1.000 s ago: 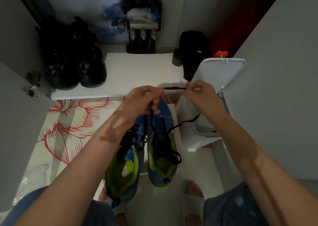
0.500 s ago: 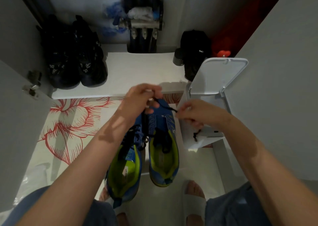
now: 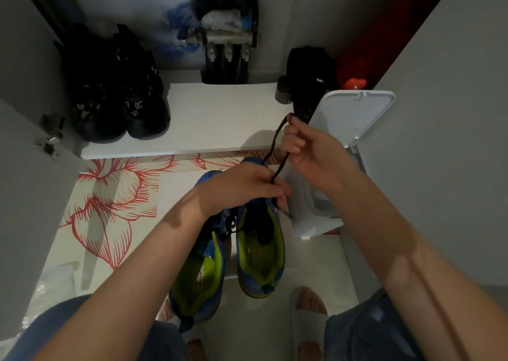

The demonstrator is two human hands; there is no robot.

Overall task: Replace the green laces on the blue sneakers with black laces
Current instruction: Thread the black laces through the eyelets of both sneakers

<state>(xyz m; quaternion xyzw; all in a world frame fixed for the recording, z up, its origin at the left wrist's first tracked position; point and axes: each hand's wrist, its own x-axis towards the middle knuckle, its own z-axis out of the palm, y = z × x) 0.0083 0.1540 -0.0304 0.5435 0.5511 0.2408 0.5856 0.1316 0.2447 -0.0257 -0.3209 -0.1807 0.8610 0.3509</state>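
Two blue sneakers with yellow-green linings stand side by side on the floor, the left sneaker [image 3: 196, 281] and the right sneaker [image 3: 261, 253], toes pointing away from me. A black lace [image 3: 276, 147] rises in a loop from the right sneaker's front. My right hand [image 3: 310, 151] pinches the top of that loop, raised above and to the right of the shoe. My left hand [image 3: 244, 187] lies over the right sneaker's front and pinches the lace's lower part. More black lace shows over the tongues; no green lace is visible.
A white bin [image 3: 330, 195] with its lid [image 3: 354, 116] up stands just right of the sneakers. A white shelf [image 3: 220, 124] behind holds black shoes [image 3: 118, 96] and a black bag [image 3: 310, 74]. A floral mat [image 3: 110, 206] covers the floor. My sandalled foot [image 3: 310, 316] is below.
My right hand has risen up and away from the shoe, drawing the black lace into a taller loop. My left hand slid right and lower onto the right sneaker's front.
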